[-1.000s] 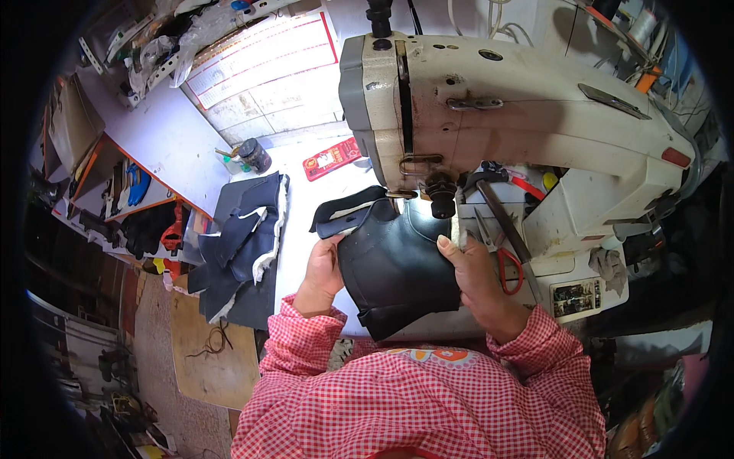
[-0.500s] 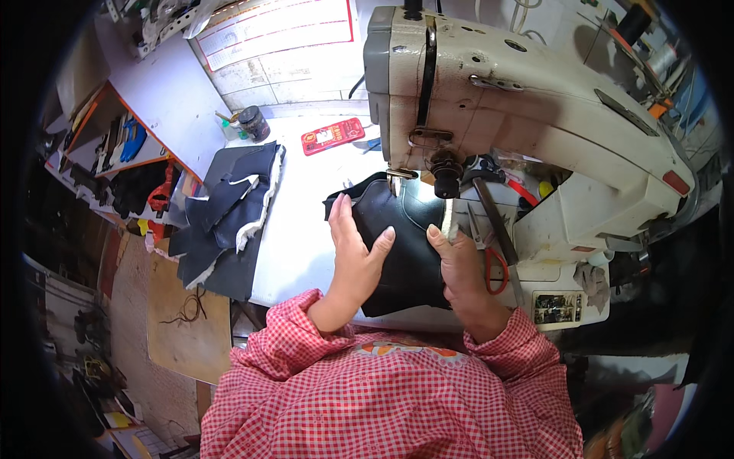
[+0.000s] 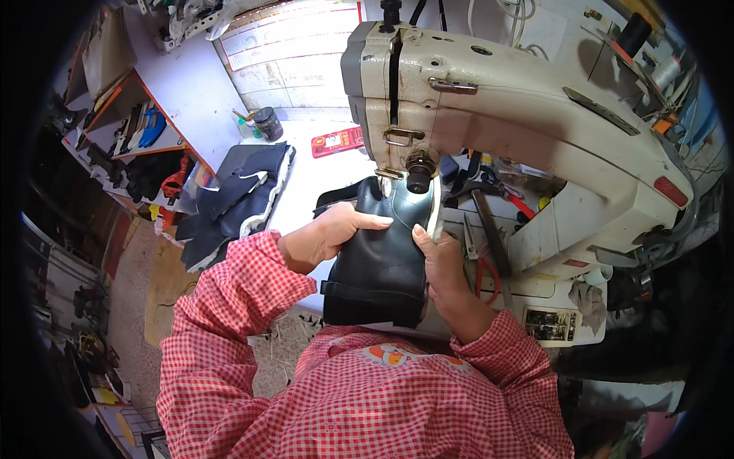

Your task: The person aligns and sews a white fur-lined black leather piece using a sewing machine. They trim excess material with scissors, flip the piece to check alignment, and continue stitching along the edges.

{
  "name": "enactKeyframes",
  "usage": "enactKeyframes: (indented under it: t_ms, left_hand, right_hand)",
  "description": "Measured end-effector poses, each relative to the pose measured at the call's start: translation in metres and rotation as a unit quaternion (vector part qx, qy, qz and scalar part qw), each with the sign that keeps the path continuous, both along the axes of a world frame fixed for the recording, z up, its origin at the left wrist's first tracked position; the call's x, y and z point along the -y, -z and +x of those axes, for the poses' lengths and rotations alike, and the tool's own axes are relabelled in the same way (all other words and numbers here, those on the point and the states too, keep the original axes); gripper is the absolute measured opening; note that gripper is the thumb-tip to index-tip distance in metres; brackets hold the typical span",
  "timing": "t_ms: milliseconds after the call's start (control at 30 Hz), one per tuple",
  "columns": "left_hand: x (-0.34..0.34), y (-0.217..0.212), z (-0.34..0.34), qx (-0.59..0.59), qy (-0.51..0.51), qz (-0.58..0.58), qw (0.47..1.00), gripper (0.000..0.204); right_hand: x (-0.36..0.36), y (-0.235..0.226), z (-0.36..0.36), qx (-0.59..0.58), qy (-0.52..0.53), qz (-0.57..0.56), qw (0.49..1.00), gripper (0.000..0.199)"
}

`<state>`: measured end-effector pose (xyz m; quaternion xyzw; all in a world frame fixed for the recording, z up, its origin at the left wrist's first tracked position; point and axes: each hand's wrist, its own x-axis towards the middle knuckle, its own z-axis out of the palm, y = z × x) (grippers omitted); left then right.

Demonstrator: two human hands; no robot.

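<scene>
Black leather piece (image 3: 380, 260) under the sewing machine (image 3: 489, 99), between left hand (image 3: 329, 233) and right hand (image 3: 443, 268), both pressed flat on it.

One cream sewing machine (image 3: 520, 115) fills the upper right of the frame; one black leather piece (image 3: 380, 260) lies at centre under two hands, left hand (image 3: 329, 237) and right hand (image 3: 447, 279); one stack of dark cut pieces (image 3: 229, 199) at left; one dark jar (image 3: 267, 122) and one red flat packet (image 3: 337, 141) at upper centre; one pair of red-handled scissors (image 3: 480, 264) right of centre
</scene>
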<state>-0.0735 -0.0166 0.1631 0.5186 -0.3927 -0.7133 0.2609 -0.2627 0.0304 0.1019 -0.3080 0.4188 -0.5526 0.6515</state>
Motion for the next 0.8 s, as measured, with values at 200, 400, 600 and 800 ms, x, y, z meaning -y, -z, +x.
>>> enactKeyframes:
  t_ms: [200, 400, 600, 800]
  left_hand:
    - [-0.003, 0.000, -0.014, -0.108, -0.068, 0.067, 0.990, 0.025]
    - [-0.009, 0.006, -0.022, -0.139, -0.130, 0.031, 0.981, 0.020]
    - [-0.007, 0.009, -0.021, -0.149, -0.131, 0.015, 0.980, 0.018]
    - [-0.004, 0.014, -0.020, -0.148, -0.130, 0.000, 0.980, 0.015]
  right_hand:
    - [-0.004, -0.001, -0.002, -0.029, -0.004, -0.049, 0.998, 0.023]
    - [-0.002, -0.001, -0.009, -0.050, -0.002, -0.046, 0.998, 0.024]
    - [0.003, -0.021, -0.033, -0.309, 0.100, -0.158, 0.933, 0.024]
    - [0.020, -0.055, -0.017, -0.687, 0.086, -0.438, 0.573, 0.032]
